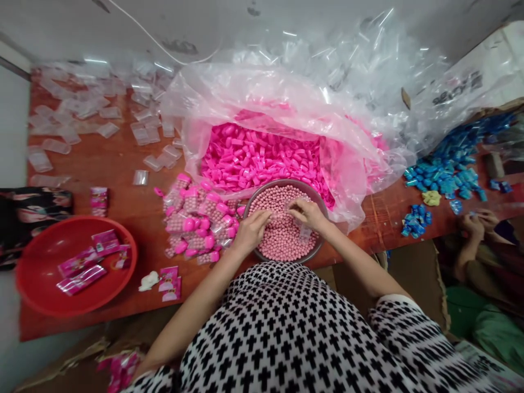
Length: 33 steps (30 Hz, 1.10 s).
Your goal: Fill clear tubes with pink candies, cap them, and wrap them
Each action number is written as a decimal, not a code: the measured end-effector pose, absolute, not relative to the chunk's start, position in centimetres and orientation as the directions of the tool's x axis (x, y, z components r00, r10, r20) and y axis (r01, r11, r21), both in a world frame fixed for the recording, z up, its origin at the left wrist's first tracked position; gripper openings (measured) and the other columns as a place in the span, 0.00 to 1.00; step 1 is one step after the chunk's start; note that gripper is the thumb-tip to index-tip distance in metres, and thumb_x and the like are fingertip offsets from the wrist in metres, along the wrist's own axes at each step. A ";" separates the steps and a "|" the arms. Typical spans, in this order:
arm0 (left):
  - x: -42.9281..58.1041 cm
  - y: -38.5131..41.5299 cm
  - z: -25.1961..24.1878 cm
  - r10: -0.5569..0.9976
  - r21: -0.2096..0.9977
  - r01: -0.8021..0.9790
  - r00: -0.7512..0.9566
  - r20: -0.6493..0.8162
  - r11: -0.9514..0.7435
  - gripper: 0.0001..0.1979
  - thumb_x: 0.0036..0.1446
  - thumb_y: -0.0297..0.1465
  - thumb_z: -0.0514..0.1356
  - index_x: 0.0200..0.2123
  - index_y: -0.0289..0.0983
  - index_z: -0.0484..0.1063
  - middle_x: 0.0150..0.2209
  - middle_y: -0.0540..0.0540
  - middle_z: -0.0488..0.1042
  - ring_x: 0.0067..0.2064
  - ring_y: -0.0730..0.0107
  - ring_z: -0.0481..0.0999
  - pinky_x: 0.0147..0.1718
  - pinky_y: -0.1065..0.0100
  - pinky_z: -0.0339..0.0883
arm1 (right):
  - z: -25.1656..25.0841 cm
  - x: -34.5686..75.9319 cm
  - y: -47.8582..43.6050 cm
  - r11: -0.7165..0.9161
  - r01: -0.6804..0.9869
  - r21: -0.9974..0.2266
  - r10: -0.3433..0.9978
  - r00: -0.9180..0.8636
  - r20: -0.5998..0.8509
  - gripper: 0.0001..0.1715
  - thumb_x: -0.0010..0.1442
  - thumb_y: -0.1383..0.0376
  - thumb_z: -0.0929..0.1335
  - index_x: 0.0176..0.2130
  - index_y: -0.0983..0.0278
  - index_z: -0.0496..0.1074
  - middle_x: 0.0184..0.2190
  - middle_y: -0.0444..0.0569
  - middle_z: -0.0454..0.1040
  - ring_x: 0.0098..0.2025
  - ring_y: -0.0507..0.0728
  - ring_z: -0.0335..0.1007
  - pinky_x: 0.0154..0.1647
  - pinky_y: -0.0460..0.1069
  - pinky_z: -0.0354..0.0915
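A grey bowl [323, 204] full of round pink beads [282, 245] stands at the table's front edge, close to my body. Over its left side is my left hand [251, 229], fingers pinched near the beads; what they hold, if anything, is too small to make out. My right hand [309, 214] is closed over the bowl's right side, with see-through plastic at its fingertips whose shape is unclear. Another clear plastic piece [305, 232] lies on the beads below that hand. Left of the bowl is a pile of clear bead-filled containers [192, 224] with bright pink caps.
Behind the bowl, a large plastic bag [254, 82] holds loose pink caps [262, 158]. Clear containers [141, 134] lie scattered back left. A red basin [30, 273] holds pink packets [82, 279]. Blue wrapped pieces [446, 169] and another person's hands [477, 224] are at right.
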<state>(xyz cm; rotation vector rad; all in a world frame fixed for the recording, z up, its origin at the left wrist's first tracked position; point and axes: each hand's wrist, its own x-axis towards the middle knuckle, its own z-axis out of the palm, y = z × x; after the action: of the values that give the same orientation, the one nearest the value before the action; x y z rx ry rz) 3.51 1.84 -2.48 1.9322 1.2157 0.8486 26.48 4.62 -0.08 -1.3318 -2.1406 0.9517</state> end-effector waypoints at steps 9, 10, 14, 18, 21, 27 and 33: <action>4.5 2.7 -2.4 0.982 0.960 0.276 0.188 -0.007 -0.047 0.13 0.59 0.37 0.55 0.41 0.39 0.75 0.43 0.45 0.77 0.46 0.65 0.75 0.50 0.62 0.67 | -0.1 30.6 8.6 0.122 0.830 -0.545 0.990 -0.143 0.004 0.14 0.62 0.63 0.61 0.40 0.64 0.74 0.37 0.51 0.77 0.39 0.56 0.72 0.43 0.50 0.65; 4.6 2.7 -2.0 0.982 0.974 0.225 0.188 -0.028 -0.015 0.14 0.58 0.37 0.55 0.42 0.38 0.75 0.44 0.45 0.78 0.47 0.64 0.75 0.51 0.62 0.67 | 0.0 31.1 9.5 0.109 0.861 -0.496 0.993 -0.120 0.010 0.15 0.63 0.64 0.60 0.41 0.64 0.74 0.39 0.52 0.77 0.41 0.57 0.71 0.45 0.51 0.65; 4.9 2.2 -0.9 0.969 0.990 -0.004 0.206 -0.137 0.141 0.17 0.57 0.40 0.57 0.44 0.35 0.74 0.44 0.43 0.78 0.45 0.62 0.76 0.47 0.61 0.70 | 0.9 31.7 12.9 0.133 0.952 -0.275 0.983 -0.163 -0.089 0.18 0.63 0.65 0.60 0.48 0.66 0.72 0.47 0.57 0.74 0.49 0.60 0.68 0.48 0.53 0.63; 4.7 1.8 -0.9 0.963 0.976 -0.075 0.194 -0.185 0.202 0.19 0.55 0.41 0.59 0.44 0.34 0.74 0.44 0.42 0.77 0.46 0.60 0.76 0.48 0.59 0.70 | 1.3 30.4 14.4 0.188 0.970 -0.155 0.960 -0.215 -0.181 0.20 0.63 0.61 0.62 0.52 0.64 0.70 0.51 0.55 0.72 0.51 0.62 0.66 0.47 0.53 0.64; 4.7 1.7 -1.4 0.952 0.944 -0.169 0.167 -0.257 0.284 0.22 0.53 0.42 0.61 0.46 0.34 0.73 0.46 0.41 0.77 0.47 0.59 0.76 0.47 0.58 0.72 | 1.1 29.6 15.0 0.267 0.955 -0.126 0.937 -0.288 -0.196 0.20 0.63 0.60 0.62 0.51 0.65 0.71 0.49 0.56 0.73 0.51 0.63 0.66 0.48 0.55 0.63; 5.5 2.4 -1.7 0.899 0.828 -0.354 0.223 -0.377 0.435 0.25 0.51 0.43 0.61 0.50 0.36 0.71 0.55 0.40 0.71 0.53 0.54 0.72 0.46 0.56 0.74 | 1.0 29.9 15.6 0.265 0.946 -0.186 0.943 -0.295 -0.155 0.18 0.61 0.60 0.63 0.47 0.66 0.73 0.45 0.58 0.74 0.46 0.63 0.68 0.45 0.55 0.64; 5.8 2.5 -1.4 0.915 0.863 -0.313 0.209 -0.346 0.398 0.26 0.51 0.43 0.62 0.50 0.36 0.72 0.52 0.42 0.73 0.51 0.57 0.74 0.45 0.57 0.74 | 3.3 28.4 11.3 0.294 0.729 -0.618 0.939 -0.342 0.045 0.21 0.58 0.53 0.66 0.44 0.65 0.73 0.37 0.52 0.74 0.38 0.57 0.70 0.41 0.52 0.66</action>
<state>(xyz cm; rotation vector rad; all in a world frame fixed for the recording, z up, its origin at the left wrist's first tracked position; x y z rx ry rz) 5.78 2.50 -1.41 0.7397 1.0075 0.9713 28.36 11.28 3.26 -1.4941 -2.1688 0.7139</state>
